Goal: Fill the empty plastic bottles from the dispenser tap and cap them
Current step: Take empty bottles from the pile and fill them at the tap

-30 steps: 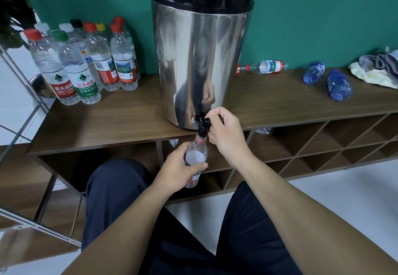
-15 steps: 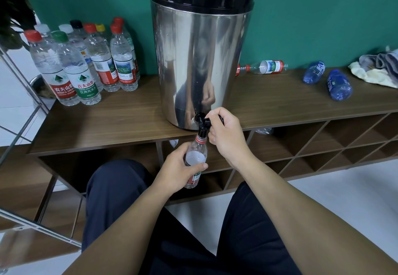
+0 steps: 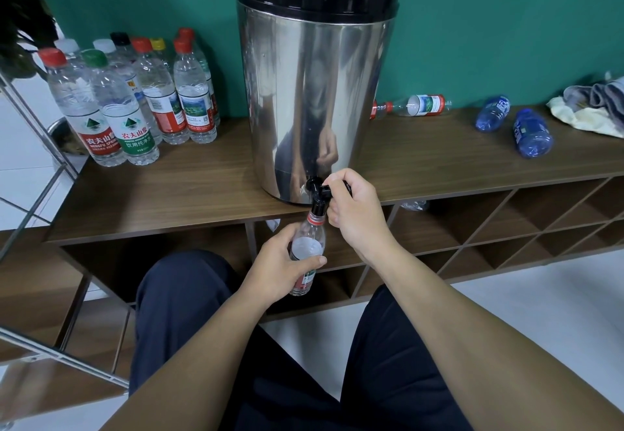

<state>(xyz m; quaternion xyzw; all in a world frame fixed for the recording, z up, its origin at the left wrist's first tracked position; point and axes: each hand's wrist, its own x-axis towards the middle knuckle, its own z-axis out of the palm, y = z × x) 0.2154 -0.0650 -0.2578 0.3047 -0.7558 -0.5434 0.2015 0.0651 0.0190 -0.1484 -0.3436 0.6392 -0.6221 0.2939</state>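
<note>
The left hand (image 3: 280,263) grips a clear plastic bottle (image 3: 308,251) upright, its neck touching the black tap (image 3: 317,190) of the steel dispenser (image 3: 314,99) on the desk (image 3: 175,190). The right hand (image 3: 354,214) curls round the tap's lever. Capped bottles (image 3: 135,99) stand at the left (two blue bottles (image 3: 513,125) lie at the right).

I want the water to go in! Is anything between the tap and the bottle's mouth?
Nothing visible. The left hand holds the bottle with its neck right under the black tap, which the right hand grips.
</note>
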